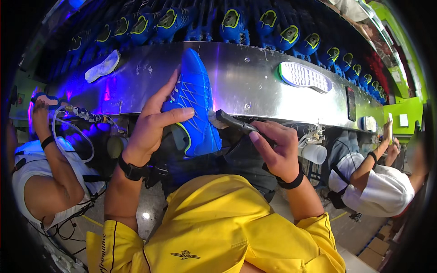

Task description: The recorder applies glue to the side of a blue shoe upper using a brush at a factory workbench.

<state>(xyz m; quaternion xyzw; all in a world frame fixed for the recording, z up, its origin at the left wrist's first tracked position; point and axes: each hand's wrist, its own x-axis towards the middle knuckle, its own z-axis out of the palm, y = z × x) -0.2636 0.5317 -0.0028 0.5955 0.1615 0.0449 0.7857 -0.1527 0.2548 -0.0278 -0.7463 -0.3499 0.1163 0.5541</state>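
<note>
The left hand [152, 117] has its fingers [166, 92] clamped around the middle of a blue shoe [198, 98], held up by the metal tabletop [255, 77]; the shoe looks light, slightly flexible, best gripped there. A dark-handled brush [236, 122] touches its right side, the right hand [281, 148] closed around the handle.

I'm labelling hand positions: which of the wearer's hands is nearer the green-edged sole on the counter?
Right. The right hand, holding a brush, is below the green-edged sole in the picture; the left hand, holding the blue shoe, is farther off to its left.
</note>
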